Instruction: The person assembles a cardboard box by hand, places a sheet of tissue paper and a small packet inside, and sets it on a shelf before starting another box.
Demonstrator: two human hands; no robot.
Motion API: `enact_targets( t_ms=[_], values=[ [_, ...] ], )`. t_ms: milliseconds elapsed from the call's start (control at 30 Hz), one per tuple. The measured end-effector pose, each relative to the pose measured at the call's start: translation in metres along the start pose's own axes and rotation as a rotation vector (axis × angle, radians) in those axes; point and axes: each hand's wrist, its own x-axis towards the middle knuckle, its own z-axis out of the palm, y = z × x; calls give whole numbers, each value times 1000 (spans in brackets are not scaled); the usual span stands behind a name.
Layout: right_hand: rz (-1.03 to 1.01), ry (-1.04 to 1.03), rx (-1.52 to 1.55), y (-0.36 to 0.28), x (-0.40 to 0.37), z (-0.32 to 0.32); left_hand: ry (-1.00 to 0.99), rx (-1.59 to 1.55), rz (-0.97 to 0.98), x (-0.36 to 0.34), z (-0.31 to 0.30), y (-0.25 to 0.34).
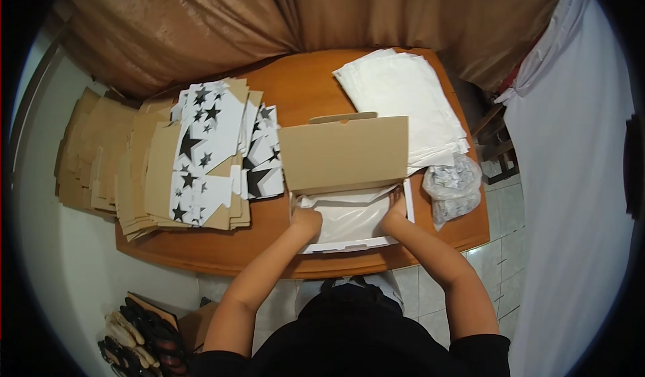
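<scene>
An open cardboard box [344,154] stands at the table's front edge, its brown lid raised and its outer side white. Inside lies a glossy white sheet [353,217], which looks like thin paper or plastic and covers the bottom. My left hand [307,222] reaches into the left end of the box, fingers curled against the sheet's edge; what they hold, if anything, is hidden. At the right end, my right hand [395,214] is inside the box wall with its fingers stretched along the sheet's edge. Its fingertips are partly hidden.
Flat brown boxes and star-printed cardboard [205,152] are piled on the left of the table [299,81]. A stack of white sheets [406,98] lies at the back right, with a clear plastic bag [453,189] in front of it. Shoes [144,337] stand at lower left.
</scene>
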Motion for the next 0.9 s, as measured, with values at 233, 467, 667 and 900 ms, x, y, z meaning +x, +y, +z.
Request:
enact_targets(
  t_ms=[233,467,667,900],
  values=[
    [-582,1262,938,90,-74,46,573,-184,111,-7,-82,80],
    [40,1277,940,170,4,139,891,-419,413,56,-119,202],
    [37,1197,789,183,22,157,753,-346,389,87,-103,243],
    [-137,1176,770,205,17,161,942,-421,358,72,-99,237]
  ],
)
